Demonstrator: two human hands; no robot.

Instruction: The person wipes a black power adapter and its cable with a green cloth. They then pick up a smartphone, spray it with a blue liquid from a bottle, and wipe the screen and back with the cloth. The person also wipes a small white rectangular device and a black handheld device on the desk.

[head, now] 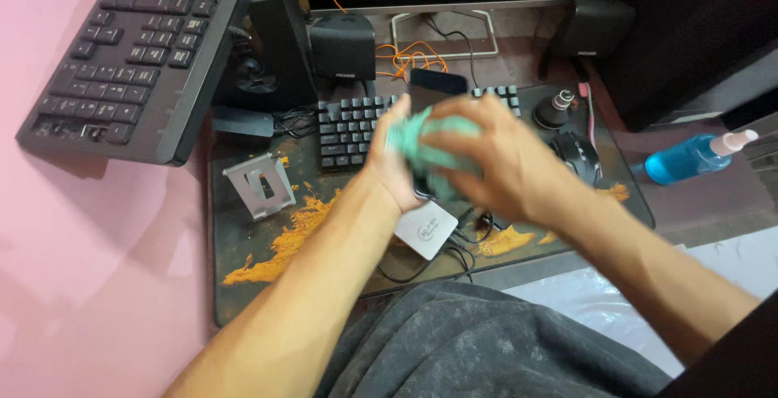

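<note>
My left hand [387, 167] holds a black phone [436, 86] upright over the desk, its dark screen rising above my fingers. My right hand [494, 159] presses a teal cloth [429, 134] against the phone's face; the cloth and fingers are blurred. Both hands hover above a black keyboard [348, 126] on a dark desk mat [243, 228] with an orange map print.
A second black keyboard [138, 49] leans against the pink wall at left. A metal phone stand [259, 183], a white box [427, 230], a black mouse [577, 155], small speakers [343, 48] and a blue spray bottle [693, 157] surround the hands.
</note>
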